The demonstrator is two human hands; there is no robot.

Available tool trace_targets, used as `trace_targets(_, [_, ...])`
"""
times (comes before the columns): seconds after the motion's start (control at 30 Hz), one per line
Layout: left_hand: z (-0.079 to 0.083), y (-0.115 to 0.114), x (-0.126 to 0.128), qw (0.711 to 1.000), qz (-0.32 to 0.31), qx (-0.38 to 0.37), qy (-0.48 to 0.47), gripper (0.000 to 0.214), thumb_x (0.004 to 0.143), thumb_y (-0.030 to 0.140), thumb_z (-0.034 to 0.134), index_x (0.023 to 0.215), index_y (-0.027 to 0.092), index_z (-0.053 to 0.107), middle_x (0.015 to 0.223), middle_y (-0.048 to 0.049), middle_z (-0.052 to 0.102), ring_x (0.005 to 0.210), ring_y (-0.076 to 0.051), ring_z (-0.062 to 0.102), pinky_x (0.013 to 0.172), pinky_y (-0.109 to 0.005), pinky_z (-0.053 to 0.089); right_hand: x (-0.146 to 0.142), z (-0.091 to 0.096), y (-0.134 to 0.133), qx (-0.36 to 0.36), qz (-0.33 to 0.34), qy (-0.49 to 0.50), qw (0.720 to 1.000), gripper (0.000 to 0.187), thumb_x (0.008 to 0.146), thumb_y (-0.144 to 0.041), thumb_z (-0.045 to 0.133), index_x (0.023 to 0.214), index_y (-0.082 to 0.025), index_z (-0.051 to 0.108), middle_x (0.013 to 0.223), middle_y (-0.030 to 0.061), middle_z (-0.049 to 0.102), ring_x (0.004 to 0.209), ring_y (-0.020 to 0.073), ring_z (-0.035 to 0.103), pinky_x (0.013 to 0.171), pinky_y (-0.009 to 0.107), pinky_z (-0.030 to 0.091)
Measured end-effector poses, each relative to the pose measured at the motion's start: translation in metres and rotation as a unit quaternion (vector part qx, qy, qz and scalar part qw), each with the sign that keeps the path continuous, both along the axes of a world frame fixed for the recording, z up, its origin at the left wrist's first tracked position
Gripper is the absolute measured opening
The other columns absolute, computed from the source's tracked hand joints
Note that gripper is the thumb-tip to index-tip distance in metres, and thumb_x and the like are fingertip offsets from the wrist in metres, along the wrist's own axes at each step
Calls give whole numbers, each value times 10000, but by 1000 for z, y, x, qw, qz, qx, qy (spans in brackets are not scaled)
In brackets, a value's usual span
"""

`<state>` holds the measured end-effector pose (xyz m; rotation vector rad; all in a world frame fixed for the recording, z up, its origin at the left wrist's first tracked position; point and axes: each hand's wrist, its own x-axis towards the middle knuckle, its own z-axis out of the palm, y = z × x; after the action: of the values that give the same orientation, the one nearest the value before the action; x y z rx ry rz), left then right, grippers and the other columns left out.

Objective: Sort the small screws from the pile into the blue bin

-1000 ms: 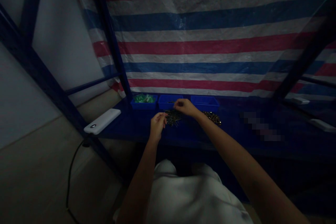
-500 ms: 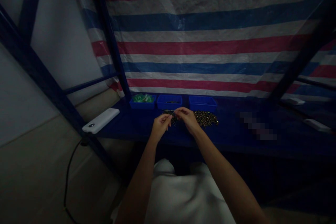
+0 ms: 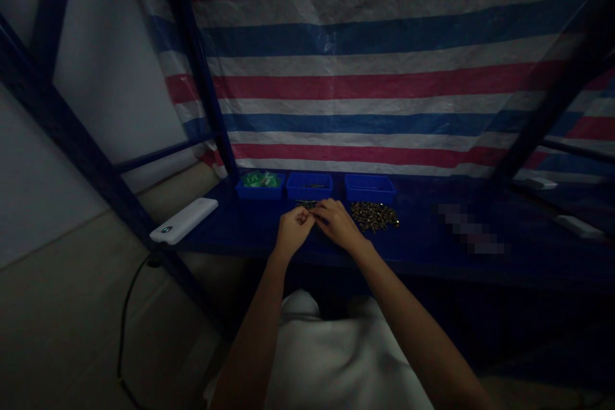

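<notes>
1. The person's left hand (image 3: 294, 232) and right hand (image 3: 336, 223) are meeting knuckle to knuckle just in front of the middle blue plastic tray (image 3: 310, 193). Both are curling in narrowly with fingertips pinching. In this dimness I cannot tell whether anything is sitting between them.
2. Judging by that, they seem to be working a single piece from the heap of thin dark metal pins (image 3: 305, 204). The heap is lying between the hands and that tray, and the fingers are hiding most of it.
3. The next move is calling for a fine, steady pinch and a clean lift, so that neighbouring pins are not dragging along.
4. Behind the tray, a red, white and blue striped plastic tarpaulin (image 3: 384, 77) is hanging as a back wall, with a dark blue metal frame post (image 3: 202, 77) standing to its left.
5. The dark blue worktop (image 3: 240, 230) is carrying the tray and everything around it.
6. Well left of the tray, a white oblong power bank (image 3: 184, 220) is lying at the worktop's edge.
7. A matching blue tray holding green pieces (image 3: 260, 193) is sitting just left of the middle tray, and another blue tray (image 3: 369, 195) is sitting just right.
8. A heap of small brass-coloured parts (image 3: 373, 213) is lying to the middle tray's front right.
</notes>
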<state>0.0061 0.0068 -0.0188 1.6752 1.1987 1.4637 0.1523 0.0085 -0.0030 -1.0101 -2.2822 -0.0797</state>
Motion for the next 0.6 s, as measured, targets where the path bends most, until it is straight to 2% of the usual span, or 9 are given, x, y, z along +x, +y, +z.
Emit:
trace_targets(0.07, [-1,-1,0,1000,-15,-17,-14,178,691,286,566,581,155,516,469,54,445,433,-52,402,440,-167,304,-2,-2,3,-19,10,65,998,188,846,-218,491,954,-183,642,925,74,618,895,170,520,797,313,381])
trace_targets(0.13, [-2,-1,0,998,-30,-36,-43,203,714,344,563,639,157,535,469,51,460,407,-52,398,411,-167,298,-4,-4,7,-59,11,192,980,170,823,-253,528,896,-176,661,891,69,637,869,161,547,791,302,400])
trace_targets(0.2, [-5,-1,0,996,-42,-49,-67,240,717,390,570,699,151,561,474,45,480,384,-52,394,385,-169,290,-5,-5,12,-130,16,336,933,180,772,-315,585,842,-175,674,878,64,656,833,156,574,764,290,424])
trace_targets(0.3, [-7,1,1,992,-73,-64,-75,305,714,430,581,794,136,602,485,36,502,352,-48,382,364,-177,281,-5,-5,15,-264,42,486,832,255,667,-390,663,811,-181,687,888,47,679,797,153,593,715,274,439])
trace_targets(0.37, [-8,2,3,991,-86,-67,-75,329,722,438,575,832,130,619,487,34,509,338,-44,374,360,-180,272,-6,-5,15,-328,55,533,778,297,609,-399,700,811,-181,695,887,38,685,751,136,585,666,250,430])
trace_targets(0.43, [-8,3,6,991,-90,-66,-76,328,723,435,577,833,131,631,484,34,510,336,-42,373,362,-182,265,-6,-5,15,-364,57,560,743,317,571,-393,722,802,-176,701,861,34,686,667,108,556,590,224,397])
trace_targets(0.53, [-7,3,9,990,-93,-68,-83,323,705,434,599,810,133,642,472,36,505,339,-42,370,364,-185,260,-5,-7,15,-393,54,579,713,328,543,-380,740,787,-163,705,809,30,680,573,75,494,509,207,331])
trace_targets(0.6, [-6,2,11,989,-96,-74,-89,317,696,430,610,798,132,643,468,38,501,344,-42,372,366,-185,259,-5,-8,15,-400,55,584,704,332,539,-377,743,786,-159,704,808,29,674,566,68,481,494,203,309])
